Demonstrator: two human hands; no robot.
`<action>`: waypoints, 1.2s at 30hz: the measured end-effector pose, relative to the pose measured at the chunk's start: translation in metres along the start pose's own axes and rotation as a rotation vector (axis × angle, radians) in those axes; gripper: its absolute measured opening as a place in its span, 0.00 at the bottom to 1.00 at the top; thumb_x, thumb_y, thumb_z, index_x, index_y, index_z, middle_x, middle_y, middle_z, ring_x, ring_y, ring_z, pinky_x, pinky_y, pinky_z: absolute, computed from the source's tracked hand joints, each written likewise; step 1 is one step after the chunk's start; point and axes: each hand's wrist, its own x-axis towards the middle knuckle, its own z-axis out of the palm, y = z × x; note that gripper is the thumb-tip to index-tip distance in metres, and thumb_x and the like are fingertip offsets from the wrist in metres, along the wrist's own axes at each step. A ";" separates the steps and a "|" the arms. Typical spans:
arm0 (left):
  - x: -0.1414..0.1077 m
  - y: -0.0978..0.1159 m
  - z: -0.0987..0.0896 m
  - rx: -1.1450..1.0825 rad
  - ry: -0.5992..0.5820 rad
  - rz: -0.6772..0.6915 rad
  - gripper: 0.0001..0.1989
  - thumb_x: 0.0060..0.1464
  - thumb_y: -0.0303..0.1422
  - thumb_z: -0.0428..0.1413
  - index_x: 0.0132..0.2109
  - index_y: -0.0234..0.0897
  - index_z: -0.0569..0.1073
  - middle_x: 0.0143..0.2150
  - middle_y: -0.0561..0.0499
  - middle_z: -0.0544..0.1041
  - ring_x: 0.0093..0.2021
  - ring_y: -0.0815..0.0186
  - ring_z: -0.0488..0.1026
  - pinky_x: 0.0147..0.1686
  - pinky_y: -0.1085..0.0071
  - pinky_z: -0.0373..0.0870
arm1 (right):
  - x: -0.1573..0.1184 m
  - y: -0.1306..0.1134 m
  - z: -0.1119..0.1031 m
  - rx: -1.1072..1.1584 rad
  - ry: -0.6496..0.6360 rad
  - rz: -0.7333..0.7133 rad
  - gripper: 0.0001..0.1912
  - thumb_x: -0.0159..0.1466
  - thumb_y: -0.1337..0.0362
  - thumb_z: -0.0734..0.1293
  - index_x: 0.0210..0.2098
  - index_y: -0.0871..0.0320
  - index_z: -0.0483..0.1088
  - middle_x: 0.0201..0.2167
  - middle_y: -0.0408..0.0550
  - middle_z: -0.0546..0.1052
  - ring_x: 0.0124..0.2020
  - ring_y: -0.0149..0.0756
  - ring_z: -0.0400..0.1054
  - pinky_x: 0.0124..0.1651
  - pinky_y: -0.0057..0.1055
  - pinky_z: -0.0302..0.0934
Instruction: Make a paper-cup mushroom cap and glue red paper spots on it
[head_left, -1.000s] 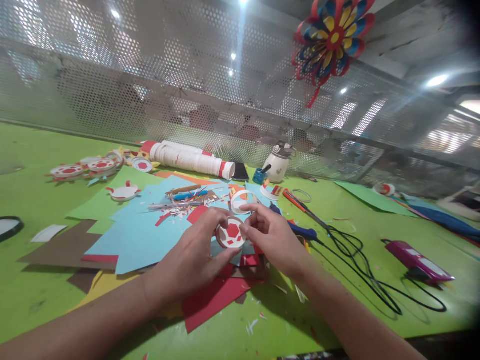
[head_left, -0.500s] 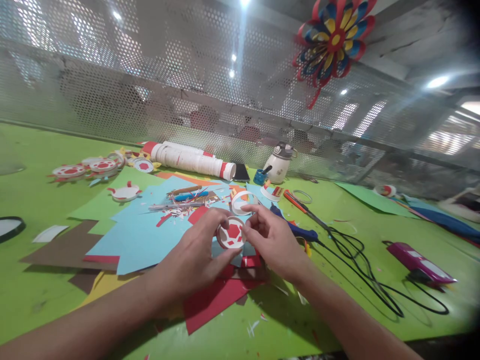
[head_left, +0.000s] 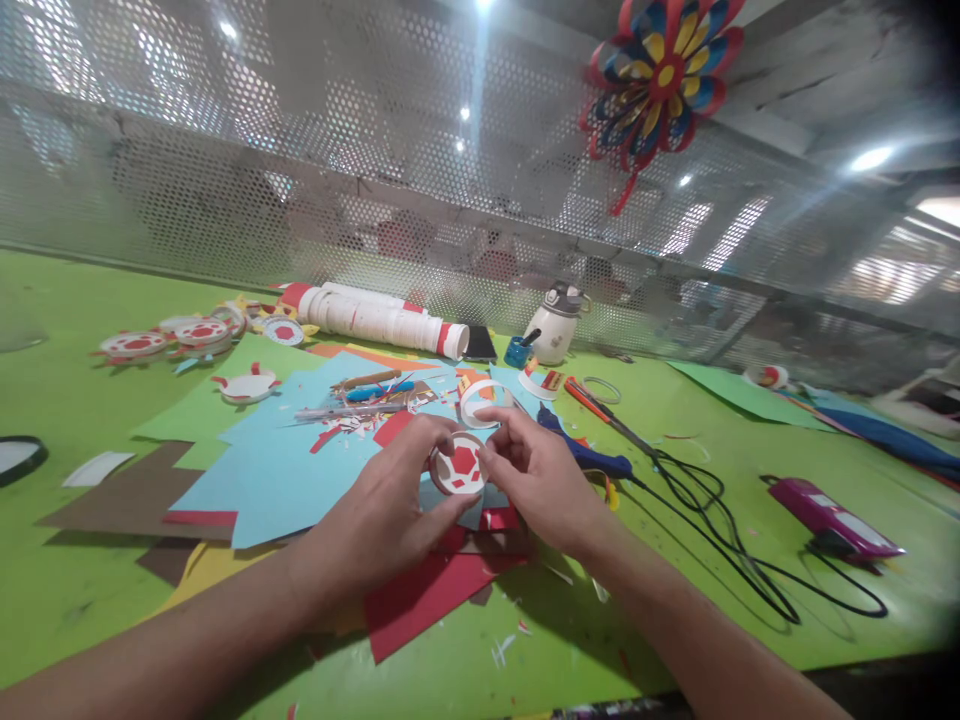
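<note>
My left hand (head_left: pixel 391 492) curls its thumb and fingers around a small round white paper piece (head_left: pixel 466 461), which has a shallow rim and red patches on its face. From the other side, my right hand (head_left: pixel 541 483) pinches the rim with thumb and forefinger. Just beyond the fingers stands a white paper ring (head_left: pixel 480 402). Stacked sheets of light blue paper (head_left: pixel 289 455) and red paper (head_left: pixel 431 600) lie under and beside both hands. A blue glue gun (head_left: pixel 592 458) rests to the right of my right hand.
Pens and a blue cutter (head_left: pixel 379 392) lie among paper scraps. Several finished paper pieces (head_left: pixel 135 345) sit at the left. A long white paper roll (head_left: pixel 382 322), a bottle (head_left: pixel 553 325) and a phone (head_left: pixel 480 344) stand or lie behind. Black cables (head_left: pixel 712 520) reach a purple power strip (head_left: pixel 832 515).
The view has shifted very slightly. Both hands keep the round paper piece in nearly the same place and pose.
</note>
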 end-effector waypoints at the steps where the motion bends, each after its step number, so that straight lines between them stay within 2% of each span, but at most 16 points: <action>1: 0.000 -0.001 0.000 0.003 0.002 -0.008 0.12 0.56 0.33 0.55 0.44 0.41 0.60 0.49 0.46 0.69 0.44 0.63 0.70 0.42 0.61 0.71 | 0.000 0.001 0.000 -0.008 0.004 -0.006 0.18 0.60 0.66 0.62 0.51 0.60 0.64 0.27 0.40 0.66 0.25 0.29 0.59 0.27 0.28 0.56; 9: 0.007 -0.009 -0.002 -0.011 0.029 -0.051 0.14 0.52 0.32 0.57 0.44 0.41 0.61 0.49 0.46 0.70 0.47 0.61 0.71 0.46 0.59 0.71 | 0.006 0.003 -0.007 0.013 0.062 0.005 0.20 0.61 0.64 0.60 0.52 0.61 0.62 0.27 0.43 0.69 0.30 0.35 0.67 0.33 0.33 0.61; 13: 0.007 -0.013 -0.002 -0.036 0.028 -0.048 0.14 0.52 0.33 0.58 0.44 0.41 0.61 0.50 0.45 0.71 0.49 0.61 0.71 0.49 0.60 0.70 | 0.008 0.007 -0.008 -0.010 0.060 -0.013 0.20 0.62 0.64 0.59 0.52 0.61 0.63 0.28 0.44 0.71 0.32 0.36 0.69 0.34 0.33 0.62; 24: 0.010 -0.011 -0.001 -0.127 -0.013 0.009 0.18 0.54 0.30 0.56 0.52 0.41 0.63 0.54 0.44 0.70 0.53 0.60 0.70 0.51 0.59 0.70 | 0.008 0.001 -0.011 0.075 0.001 -0.030 0.19 0.58 0.72 0.63 0.49 0.62 0.64 0.22 0.38 0.68 0.24 0.29 0.61 0.29 0.28 0.58; 31: 0.012 -0.011 -0.006 -0.171 -0.062 0.023 0.26 0.54 0.29 0.55 0.59 0.41 0.58 0.60 0.42 0.65 0.59 0.58 0.65 0.55 0.57 0.68 | 0.011 0.004 -0.010 0.180 -0.036 -0.001 0.20 0.57 0.73 0.64 0.49 0.60 0.63 0.22 0.37 0.69 0.23 0.27 0.63 0.27 0.27 0.61; 36: 0.012 -0.015 -0.005 -0.148 -0.045 0.036 0.29 0.54 0.30 0.55 0.62 0.43 0.56 0.62 0.43 0.64 0.60 0.58 0.64 0.56 0.58 0.67 | 0.011 0.003 -0.007 0.269 -0.011 0.019 0.18 0.56 0.75 0.64 0.47 0.60 0.64 0.19 0.36 0.69 0.19 0.26 0.62 0.26 0.27 0.62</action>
